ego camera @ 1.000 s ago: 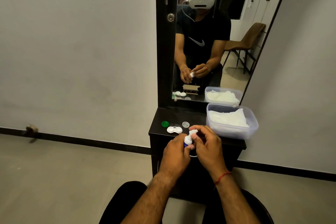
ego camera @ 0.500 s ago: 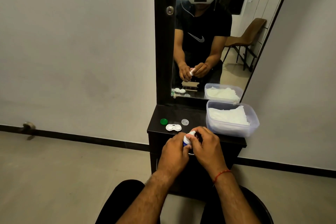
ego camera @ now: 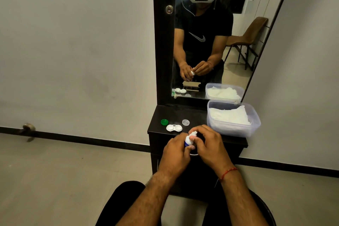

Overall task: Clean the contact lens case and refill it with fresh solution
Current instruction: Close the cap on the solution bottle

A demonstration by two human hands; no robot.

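Left hand (ego camera: 175, 150) and right hand (ego camera: 209, 146) stay gripping bottle (ego camera: 187, 140) over black dresser (ego camera: 166, 114).

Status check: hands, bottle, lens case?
Left hand grips solution bottle; right hand pinches its cap. Lens case uncapped on cabinet, green lid and clear lid beside it. Nothing blocking.

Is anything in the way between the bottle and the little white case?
Nothing visible. Only bare tabletop lies between the bottle, gripped by the left hand, and the lens case. The green cap sits off to the side.
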